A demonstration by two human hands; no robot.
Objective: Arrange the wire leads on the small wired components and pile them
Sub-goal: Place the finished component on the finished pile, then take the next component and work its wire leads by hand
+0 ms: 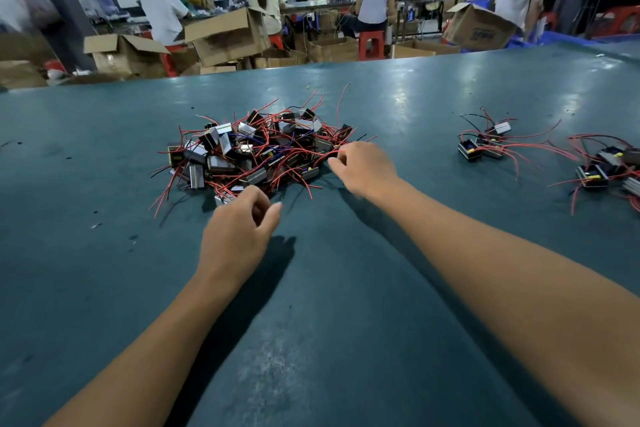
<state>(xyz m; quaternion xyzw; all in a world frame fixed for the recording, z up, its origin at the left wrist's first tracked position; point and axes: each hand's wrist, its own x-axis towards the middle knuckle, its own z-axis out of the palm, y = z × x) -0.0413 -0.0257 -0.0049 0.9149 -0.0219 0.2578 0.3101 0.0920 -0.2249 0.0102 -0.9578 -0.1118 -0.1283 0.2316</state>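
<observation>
- a big heap of small wired components (256, 149) lies left of centre on the teal table (346, 322), their red wire leads (162, 198) sticking out in every direction, with a few black and blue ones mixed in.
- the left hand (239, 229) reaches to the near edge of that heap; its fingers are loosely curled, fingertips just at the closest components, and no piece can be seen gripped in it.
- the right hand (363, 170) is at the heap's right edge, thumb and forefinger pinching a red lead (325, 154) that runs back into the tangle.
- further right, well apart from the heap, a small group of components (485, 144) sits with its leads trailing to the right.
- at the far right edge a second small group (606, 166) lies partly cut off by the frame.
- beyond the table, blurred people sit and stand among open cardboard boxes (225, 35) and red stools (372, 43).
</observation>
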